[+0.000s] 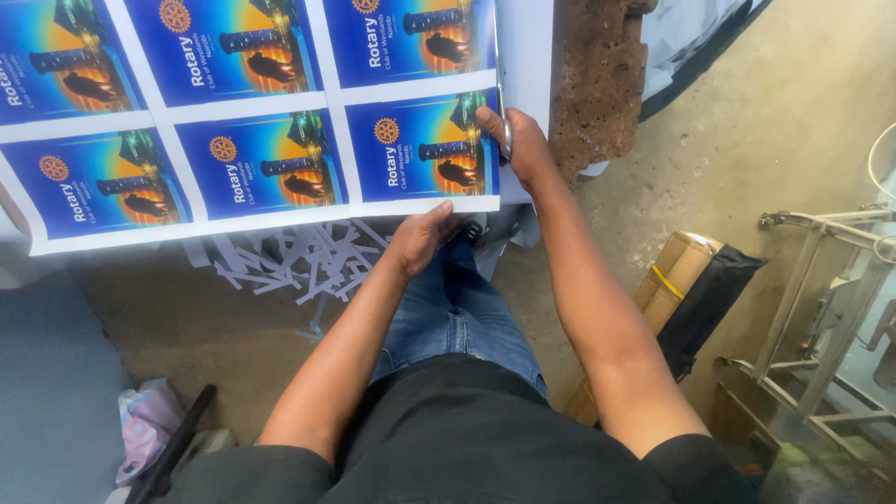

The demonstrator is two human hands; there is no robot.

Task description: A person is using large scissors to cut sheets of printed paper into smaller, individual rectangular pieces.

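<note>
**Hands trimming a printed sheet of blue cards**

Scissors (505,126) are cutting along the right edge of a large printed sheet (252,121), seen from above by the person doing the work. The sheet is lying across the top left of the view, overhanging a grey work surface (56,392) at lower left, and it is carrying a grid of identical rectangular cards, each deep blue with an orange and yellow picture and a gold round emblem, divided by white margins.

Going left to right: white paper offcuts (308,261) are lying in a loose heap on the floor below the sheet. The left hand (422,238) is supporting the sheet's lower edge from beneath, fingers curled together against the white margin under the last card. The right hand (523,145) is gripping the scissors, fingers closed around the handles, blades pointing up along the margin.

To do this cut well, I judge the left hand should be keeping the paper taut and flat while the blades are staying inside the white margin, advancing in long strokes.

Right of the arm, a rusty brown block (597,75) is standing, and lower down a tan cardboard box (667,280) with a yellow strap is lying beside a black bag (709,299).
</note>
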